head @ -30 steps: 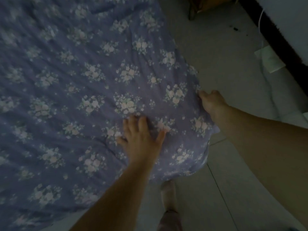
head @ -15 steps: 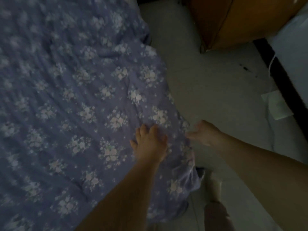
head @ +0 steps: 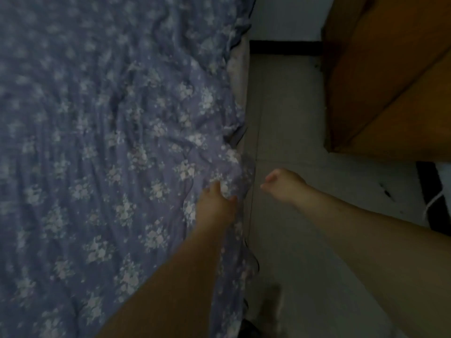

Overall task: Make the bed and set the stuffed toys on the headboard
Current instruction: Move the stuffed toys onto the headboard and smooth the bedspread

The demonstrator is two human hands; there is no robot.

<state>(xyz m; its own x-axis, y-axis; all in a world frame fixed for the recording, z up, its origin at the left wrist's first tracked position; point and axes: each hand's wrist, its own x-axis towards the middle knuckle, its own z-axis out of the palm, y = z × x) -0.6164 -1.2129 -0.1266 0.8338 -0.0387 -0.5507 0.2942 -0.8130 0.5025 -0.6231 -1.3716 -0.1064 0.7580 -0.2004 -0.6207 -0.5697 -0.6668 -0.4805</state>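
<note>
One floral bedsheet [head: 102, 147] fills frame from 7 to 12 o'clock, wrinkled, edge hanging at bed side. Your two hands at centre: left hand [head: 216, 206] rests on sheet edge, fingers curled into fabric; right hand [head: 284, 185] off bed over floor [head: 288, 113], loosely curled, holding nothing. One wooden cabinet [head: 390, 76] at 2 o'clock.

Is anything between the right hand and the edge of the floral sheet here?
Nothing visible. The right hand hangs over bare floor just beside the floral sheet edge, with only open air between. The left hand already rests on that edge.
</note>
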